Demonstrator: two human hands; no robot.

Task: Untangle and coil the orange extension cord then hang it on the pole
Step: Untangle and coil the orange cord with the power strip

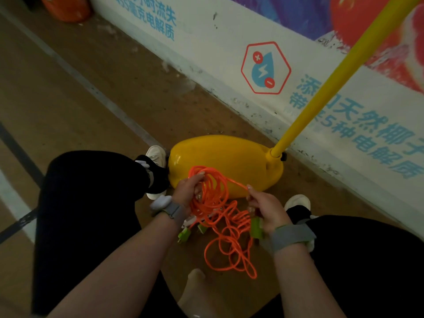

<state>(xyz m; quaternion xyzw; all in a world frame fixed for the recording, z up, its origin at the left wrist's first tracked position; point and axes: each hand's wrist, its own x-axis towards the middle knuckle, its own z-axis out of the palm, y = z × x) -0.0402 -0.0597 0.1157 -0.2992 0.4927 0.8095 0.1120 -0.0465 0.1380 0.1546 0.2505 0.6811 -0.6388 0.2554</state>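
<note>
Before yellow base (226, 161), cord (213, 203), perhaps tangled

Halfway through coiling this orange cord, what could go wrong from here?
1. The loose orange extension cord on the brown floor crosses itself; pulling with the right hand may tighten a knot.
2. The loops held in the left hand look uneven and could slip off.
3. The green plugs lie among the strands and may snag as cord feeds up toward the yellow pole.
</note>
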